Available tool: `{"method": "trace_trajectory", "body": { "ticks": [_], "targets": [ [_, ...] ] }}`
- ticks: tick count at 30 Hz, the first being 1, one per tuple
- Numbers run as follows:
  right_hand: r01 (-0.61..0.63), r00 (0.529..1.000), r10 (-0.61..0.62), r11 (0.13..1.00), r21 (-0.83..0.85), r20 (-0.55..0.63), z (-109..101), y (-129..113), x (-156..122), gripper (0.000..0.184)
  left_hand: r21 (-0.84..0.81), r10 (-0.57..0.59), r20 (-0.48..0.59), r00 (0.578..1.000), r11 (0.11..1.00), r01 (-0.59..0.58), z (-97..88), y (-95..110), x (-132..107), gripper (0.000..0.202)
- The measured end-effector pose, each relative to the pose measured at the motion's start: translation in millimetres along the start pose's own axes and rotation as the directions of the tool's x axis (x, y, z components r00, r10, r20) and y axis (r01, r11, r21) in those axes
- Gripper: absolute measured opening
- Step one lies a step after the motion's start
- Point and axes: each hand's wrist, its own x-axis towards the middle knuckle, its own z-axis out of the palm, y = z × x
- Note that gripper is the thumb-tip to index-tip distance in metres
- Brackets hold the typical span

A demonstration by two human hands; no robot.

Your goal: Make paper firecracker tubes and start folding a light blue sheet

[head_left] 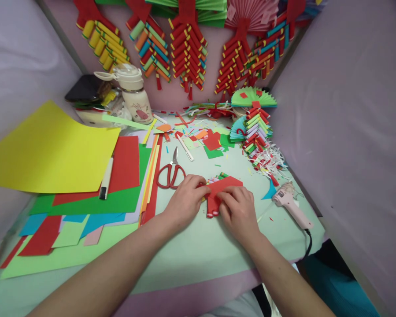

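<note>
A piece of red paper [231, 181] lies between my hands, over a small cluster of rolled paper tubes [223, 175] in green and lilac. Red tube ends [212, 215] show at its near edge. My left hand [188, 197] is closed at the paper's left side, thumb and bent fingers on it. From the right, my right hand [239, 210] presses bent fingers onto the same paper. The undersides of the fingers are hidden. Red-handled scissors [172, 171] rest just beyond my left hand, blades pointing away.
Coloured paper sheets [95, 204] and a utility knife [106, 178] are at left. A glue gun [292, 207] lies at right, its cord over the edge. Paper scraps [212, 140], a white bottle [136, 99] and a finished paper firecracker string [257, 127] stand farther back.
</note>
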Motion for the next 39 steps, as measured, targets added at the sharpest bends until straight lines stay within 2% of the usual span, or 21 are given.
{"method": "trace_trajectory", "body": {
  "ticks": [13, 22, 31, 35, 39],
  "targets": [
    [0.011, 0.994, -0.006, 0.999, -0.046, 0.111, 1.1, -2.3, 1.2, 0.019, 0.07, 0.012, 0.055, 0.998, 0.997, -0.016, 1.6, 0.0, 0.9, 0.033],
    [-0.017, 1.0, 0.017, 1.0, 0.017, 0.003, 2.9, 0.3, 0.3, 0.021, 0.069, 0.029, 0.016, 0.999, 0.997, -0.03, 1.4, -2.4, 1.5, 0.035],
    [-0.013, 0.996, 0.018, 0.998, -0.058, 0.084, 3.7, -0.8, 0.0, 0.022, 0.077, 0.026, 0.042, 0.999, 0.997, -0.029, 2.3, -4.7, 2.2, 0.036],
    [-0.02, 0.998, 0.021, 1.0, -0.02, 0.056, 2.5, -1.0, -0.8, 0.021, 0.027, 0.031, 0.02, 0.999, 0.999, -0.031, 0.1, -5.1, 1.1, 0.037],
    [-0.011, 0.995, 0.01, 1.0, 0.01, 0.101, 1.5, -2.5, -0.6, 0.02, 0.029, 0.039, 0.035, 0.999, 0.999, -0.04, 0.3, -4.5, 1.6, 0.036]
  ]
}}
